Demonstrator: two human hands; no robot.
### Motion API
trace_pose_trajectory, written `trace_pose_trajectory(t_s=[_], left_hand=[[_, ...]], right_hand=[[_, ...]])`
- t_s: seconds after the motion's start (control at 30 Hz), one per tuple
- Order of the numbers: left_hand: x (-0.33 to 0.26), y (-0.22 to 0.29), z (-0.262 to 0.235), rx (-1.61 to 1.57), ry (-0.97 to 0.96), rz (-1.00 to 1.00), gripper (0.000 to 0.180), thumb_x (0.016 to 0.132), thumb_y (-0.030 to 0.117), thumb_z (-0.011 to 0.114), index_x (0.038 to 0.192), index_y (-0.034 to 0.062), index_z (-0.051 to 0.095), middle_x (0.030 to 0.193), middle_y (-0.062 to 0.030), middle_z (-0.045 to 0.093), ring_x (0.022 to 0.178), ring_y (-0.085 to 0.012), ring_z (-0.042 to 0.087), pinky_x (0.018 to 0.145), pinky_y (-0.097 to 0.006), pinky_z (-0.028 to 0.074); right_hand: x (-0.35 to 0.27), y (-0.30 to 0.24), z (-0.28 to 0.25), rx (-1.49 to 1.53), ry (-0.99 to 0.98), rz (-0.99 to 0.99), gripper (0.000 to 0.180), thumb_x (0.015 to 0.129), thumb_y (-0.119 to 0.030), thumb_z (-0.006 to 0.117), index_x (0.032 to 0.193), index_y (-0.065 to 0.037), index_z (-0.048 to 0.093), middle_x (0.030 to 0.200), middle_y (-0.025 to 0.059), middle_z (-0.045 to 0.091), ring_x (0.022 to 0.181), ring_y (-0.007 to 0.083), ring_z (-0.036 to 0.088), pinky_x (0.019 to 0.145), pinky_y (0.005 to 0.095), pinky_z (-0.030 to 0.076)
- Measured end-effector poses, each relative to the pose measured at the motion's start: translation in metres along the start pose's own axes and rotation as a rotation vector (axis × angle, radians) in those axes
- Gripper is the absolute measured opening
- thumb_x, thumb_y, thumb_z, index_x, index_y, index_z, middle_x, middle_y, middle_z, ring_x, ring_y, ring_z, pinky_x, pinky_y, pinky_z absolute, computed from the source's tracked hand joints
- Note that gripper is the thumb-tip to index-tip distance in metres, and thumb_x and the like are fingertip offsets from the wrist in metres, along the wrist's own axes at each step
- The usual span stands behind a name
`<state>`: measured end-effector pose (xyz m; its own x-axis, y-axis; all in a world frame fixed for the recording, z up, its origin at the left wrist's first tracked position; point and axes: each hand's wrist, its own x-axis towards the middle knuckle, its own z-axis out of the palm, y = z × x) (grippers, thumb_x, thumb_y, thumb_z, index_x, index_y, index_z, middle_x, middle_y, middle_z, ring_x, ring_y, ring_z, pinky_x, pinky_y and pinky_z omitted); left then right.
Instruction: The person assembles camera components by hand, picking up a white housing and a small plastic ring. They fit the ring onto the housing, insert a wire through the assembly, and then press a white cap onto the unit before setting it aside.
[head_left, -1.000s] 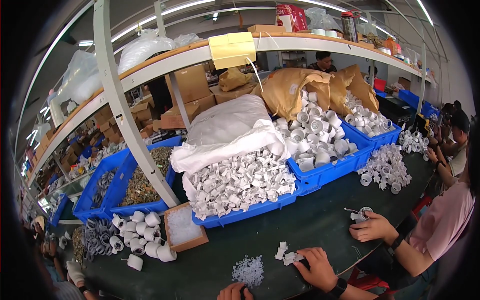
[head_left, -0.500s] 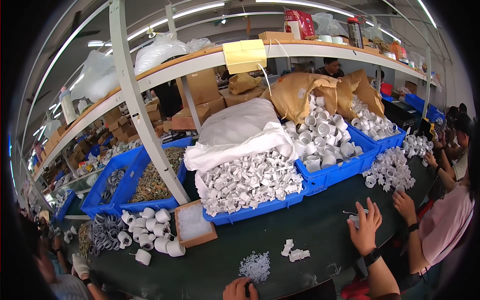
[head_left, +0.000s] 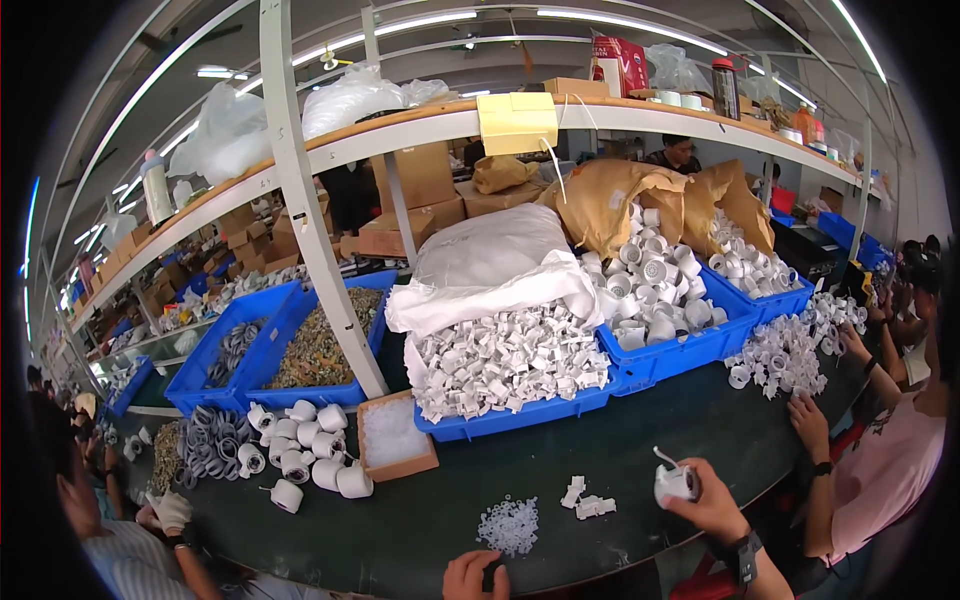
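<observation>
My right hand (head_left: pixel 716 507), wearing a dark watch, grips a round white plastic housing (head_left: pixel 672 484) above the bench's right side. A short white stub or wire sticks up from it, and a dark opening faces my fingers. At the lower edge my left hand (head_left: pixel 474 578) is closed around a small dark thing, mostly hidden by the fingers. Just beyond that hand lies a loose pile of small translucent rings (head_left: pixel 509 525). A few white clip-like plastic parts (head_left: pixel 588 500) rest to the right of the pile.
Ahead stands a blue bin of white parts (head_left: pixel 515 370), beside a bin of white cups (head_left: pixel 655 290). An open carton (head_left: pixel 398 438) holds translucent pieces. Left of it sit several white housings (head_left: pixel 300 445) and grey rings (head_left: pixel 212 445). Co-workers' hands (head_left: pixel 808 425) are at right, a gloved hand (head_left: pixel 170 510) left.
My right hand has gone from spread fingers to a grip on the white housing, now lifted and tilted. The left hand stays at the lower edge. The whole view has shifted slightly.
</observation>
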<state>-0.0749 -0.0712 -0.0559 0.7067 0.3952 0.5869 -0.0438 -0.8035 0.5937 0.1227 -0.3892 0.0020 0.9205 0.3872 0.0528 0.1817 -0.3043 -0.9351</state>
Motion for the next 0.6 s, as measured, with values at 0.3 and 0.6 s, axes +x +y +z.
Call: trace_pose_trajectory(t_s=[0.3, 0.6], left_hand=[[-0.021, 0.029, 0.007, -0.267, -0.126, -0.039, 0.055, 0.091, 0.004, 0.063, 0.142, -0.0047, 0.046, 0.135, -0.0246, 0.050, 0.128, -0.0376, 0.048, 0.109, -0.043, 0.038], [-0.019, 0.017, 0.005, -0.367, -0.016, -0.203, 0.055, 0.095, 0.008, 0.062, 0.143, -0.0055, 0.040, 0.145, -0.0269, 0.044, 0.133, -0.0411, 0.045, 0.113, -0.048, 0.035]], right_hand=[[-0.038, -0.042, 0.160, 0.126, -0.596, -0.315, 0.073, 0.093, -0.016, 0.073, 0.154, 0.001, 0.037, 0.156, 0.0210, 0.043, 0.146, 0.0322, 0.042, 0.120, 0.0409, 0.033], [-0.024, -0.050, 0.176, -0.189, -0.604, -0.394, 0.076, 0.091, -0.014, 0.074, 0.157, -0.005, 0.038, 0.142, 0.0180, 0.056, 0.129, 0.0348, 0.051, 0.110, 0.0412, 0.034]])
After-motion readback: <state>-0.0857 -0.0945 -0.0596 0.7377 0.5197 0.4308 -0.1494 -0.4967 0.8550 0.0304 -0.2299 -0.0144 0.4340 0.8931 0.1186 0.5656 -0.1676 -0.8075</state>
